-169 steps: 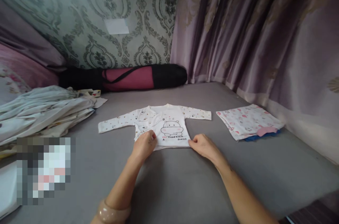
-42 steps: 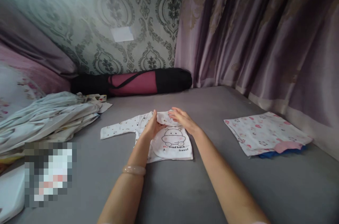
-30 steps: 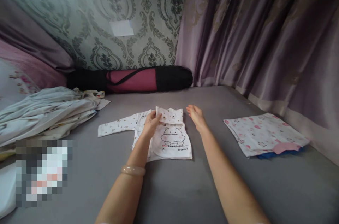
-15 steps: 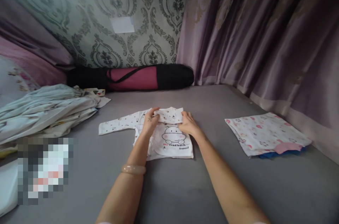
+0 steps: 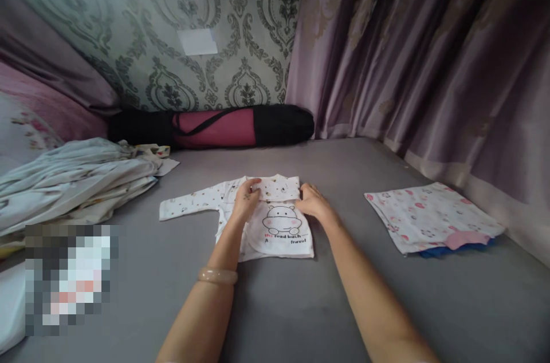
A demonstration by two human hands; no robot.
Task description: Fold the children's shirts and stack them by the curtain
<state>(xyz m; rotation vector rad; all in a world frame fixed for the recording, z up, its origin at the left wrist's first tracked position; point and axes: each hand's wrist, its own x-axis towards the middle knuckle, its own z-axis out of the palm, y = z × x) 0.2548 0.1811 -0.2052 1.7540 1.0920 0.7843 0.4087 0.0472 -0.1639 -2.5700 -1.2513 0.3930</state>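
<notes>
A small white baby shirt (image 5: 281,243) lies front up on the grey bed sheet, with a cartoon hippo and lettering on its chest. Its right-hand sleeve (image 5: 279,187) is folded flat across the top, while the other sleeve (image 5: 193,202) stretches out to the left. My left hand (image 5: 248,197) rests at the end of the folded sleeve, finger and thumb closed on the cloth. Just off the shirt's right edge is my right hand (image 5: 314,201), its thumb and fingers apart with nothing between them. A bangle (image 5: 217,276) circles my left wrist.
Folded printed clothes (image 5: 429,217) lie in a stack at the right. A heap of loose clothes (image 5: 77,174) is at the left, near a blurred-out patch (image 5: 77,277). A black and red long bag (image 5: 215,125) lies along the wall. Purple curtains (image 5: 412,54) hang at the right.
My right hand has let go of the folded sleeve and shifted slightly right, off the shirt. The left hand has barely moved along the cloth.
</notes>
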